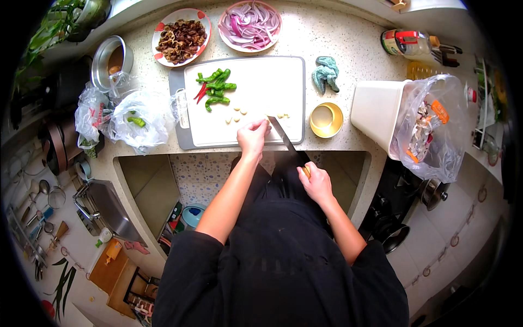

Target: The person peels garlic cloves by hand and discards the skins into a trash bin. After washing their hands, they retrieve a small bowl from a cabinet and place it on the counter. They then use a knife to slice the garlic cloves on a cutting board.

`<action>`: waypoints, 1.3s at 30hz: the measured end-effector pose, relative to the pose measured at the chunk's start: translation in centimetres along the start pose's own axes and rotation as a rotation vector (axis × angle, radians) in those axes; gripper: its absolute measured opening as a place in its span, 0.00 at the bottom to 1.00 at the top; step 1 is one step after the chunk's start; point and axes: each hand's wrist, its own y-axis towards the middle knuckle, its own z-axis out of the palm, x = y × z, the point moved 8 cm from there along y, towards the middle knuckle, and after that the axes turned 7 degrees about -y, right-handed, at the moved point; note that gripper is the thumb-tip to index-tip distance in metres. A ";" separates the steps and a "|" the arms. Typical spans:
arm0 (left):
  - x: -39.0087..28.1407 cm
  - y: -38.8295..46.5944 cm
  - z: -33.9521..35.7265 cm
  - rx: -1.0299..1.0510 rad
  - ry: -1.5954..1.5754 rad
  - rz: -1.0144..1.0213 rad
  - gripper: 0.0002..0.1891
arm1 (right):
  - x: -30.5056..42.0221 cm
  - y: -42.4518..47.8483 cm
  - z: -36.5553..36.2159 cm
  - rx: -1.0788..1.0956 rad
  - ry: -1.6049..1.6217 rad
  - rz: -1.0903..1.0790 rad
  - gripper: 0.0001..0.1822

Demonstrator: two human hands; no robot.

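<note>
A white cutting board (253,90) with a grey rim lies on the speckled counter. My left hand (252,139) is over its front edge, fingertips pinched around a small pale piece, probably a garlic clove, at the knife tip. In my right hand (316,182) is the wooden handle of a knife (284,137), its blade slanting up and left across the board. Peeled garlic cloves (236,119) lie left of my left hand, and several garlic pieces (282,116) right of the knife tip. Green peppers (220,86) and red chillies (200,92) rest at the board's left.
Behind the board stand a plate of brown dried food (182,42) and a bowl of sliced red onion (250,26). Rightward are a green cloth (326,75), a gold-coloured bowl (326,120) and a lined waste bin (376,112). Plastic bags (141,118) and a metal pan (127,57) sit left.
</note>
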 end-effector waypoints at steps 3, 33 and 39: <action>0.1 0.1 -0.1 -0.004 0.001 0.002 0.07 | 0.0 0.1 0.1 0.008 -0.011 0.000 0.16; 0.1 0.2 0.2 0.013 0.006 -0.001 0.09 | -0.8 1.4 1.0 0.049 -0.101 0.014 0.17; 0.2 0.3 0.0 0.023 -0.017 -0.015 0.09 | -1.5 0.1 0.2 0.047 -0.045 0.026 0.17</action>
